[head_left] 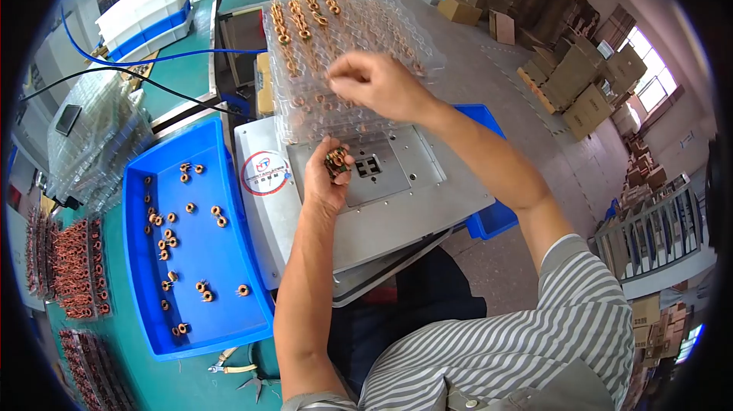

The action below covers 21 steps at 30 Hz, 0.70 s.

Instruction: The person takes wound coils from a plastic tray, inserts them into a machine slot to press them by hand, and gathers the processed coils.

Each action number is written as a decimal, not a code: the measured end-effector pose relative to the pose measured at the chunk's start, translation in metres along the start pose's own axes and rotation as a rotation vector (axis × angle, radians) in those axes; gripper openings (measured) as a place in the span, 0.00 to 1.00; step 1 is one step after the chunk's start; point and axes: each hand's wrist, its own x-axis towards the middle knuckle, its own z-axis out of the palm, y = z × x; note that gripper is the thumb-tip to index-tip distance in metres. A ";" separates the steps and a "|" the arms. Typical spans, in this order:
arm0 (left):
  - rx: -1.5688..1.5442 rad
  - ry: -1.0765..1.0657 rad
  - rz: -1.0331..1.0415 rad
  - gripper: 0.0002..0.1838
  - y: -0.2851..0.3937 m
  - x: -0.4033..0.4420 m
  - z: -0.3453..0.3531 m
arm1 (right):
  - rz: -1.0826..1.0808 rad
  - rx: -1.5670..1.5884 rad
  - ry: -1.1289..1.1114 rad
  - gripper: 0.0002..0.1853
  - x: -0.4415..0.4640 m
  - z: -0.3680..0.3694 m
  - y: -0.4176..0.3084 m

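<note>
Cardboard boxes (588, 98) line the far side of the gray floor (511, 79), and a green bench (179, 382) runs along your left. Before you sits a metal machine plate (305, 232) bearing a round red-and-blue label (265, 172) and a black slotted insert (368, 166). Your left hand (328, 173), palm up over this plate just beside the insert, is cupped closed around a small cluster of coils (337, 161); these lie against the palm, with the fingers curled about them. Your right hand (365, 83), blurred, is raised above and to the right of the left, in front of the stack of clear trays (284, 122). Its fingers are bent inward; whether they grip anything, you cannot tell from this view. Rows of copper coils (300, 22) occupy the upper-left part of the top tray, well apart from your left hand. To your left, loose coils (191, 208) lie scattered in a blue bin (221, 258), with 2 hand tools, yellow-handled cutters (237, 369) and dark pliers (257, 388), near its lower edge. Another blue bin (489, 224) shows beyond the plate's right side.
</note>
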 end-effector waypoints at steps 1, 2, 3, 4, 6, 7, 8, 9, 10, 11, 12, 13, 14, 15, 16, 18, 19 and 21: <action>-0.016 -0.011 -0.006 0.13 0.000 0.001 -0.001 | -0.041 -0.081 -0.028 0.10 -0.015 -0.003 0.012; -0.022 -0.012 -0.015 0.13 0.000 0.001 -0.001 | -0.032 -0.087 -0.030 0.10 -0.030 -0.005 0.025; -0.036 -0.019 -0.006 0.12 0.000 0.001 -0.001 | -0.004 -0.177 -0.063 0.10 -0.043 -0.007 0.039; -0.046 -0.024 0.002 0.11 0.000 0.002 -0.001 | 0.026 -0.264 -0.094 0.11 -0.055 -0.007 0.051; -0.037 -0.020 -0.008 0.11 -0.001 0.003 -0.002 | 0.113 -0.255 -0.127 0.10 -0.071 -0.005 0.067; -0.030 -0.017 -0.003 0.11 -0.001 0.003 -0.002 | 0.187 -0.244 -0.163 0.10 -0.076 -0.003 0.074; -0.023 -0.013 0.004 0.11 0.000 0.002 -0.002 | 0.192 -0.237 -0.158 0.10 -0.080 -0.001 0.081; -0.030 -0.015 0.005 0.12 0.000 0.003 -0.003 | 0.141 -0.291 -0.187 0.09 -0.083 0.001 0.087; -0.023 -0.011 0.002 0.12 0.001 0.003 -0.002 | 0.089 -0.346 -0.217 0.08 -0.084 0.002 0.090; -0.016 -0.014 0.009 0.12 0.001 0.002 -0.002 | 0.093 -0.339 -0.214 0.08 -0.085 0.003 0.093; -0.010 -0.019 0.016 0.12 0.001 0.002 -0.002 | 0.052 -0.354 -0.226 0.08 -0.086 0.005 0.096; -0.005 -0.016 0.012 0.12 0.001 0.001 -0.001 | 0.011 -0.370 -0.238 0.07 -0.086 0.006 0.098; -0.009 -0.020 0.011 0.12 0.001 0.001 -0.001 | 0.014 -0.367 -0.236 0.07 -0.087 0.007 0.100; -0.015 -0.024 0.009 0.11 0.002 0.001 -0.001 | -0.004 -0.391 -0.267 0.07 -0.087 0.008 0.101; -0.014 -0.022 0.007 0.11 0.001 0.001 -0.001 | -0.022 -0.416 -0.300 0.07 -0.088 0.009 0.103; 0.002 -0.017 0.025 0.12 0.001 0.001 -0.001 | -0.024 -0.418 -0.308 0.08 -0.088 0.013 0.105; 0.002 -0.016 0.023 0.12 0.001 0.001 -0.001 | -0.030 -0.421 -0.316 0.08 -0.088 0.014 0.106; 0.013 0.000 0.031 0.12 0.001 0.001 -0.001 | -0.018 -0.376 -0.320 0.08 -0.085 0.013 0.106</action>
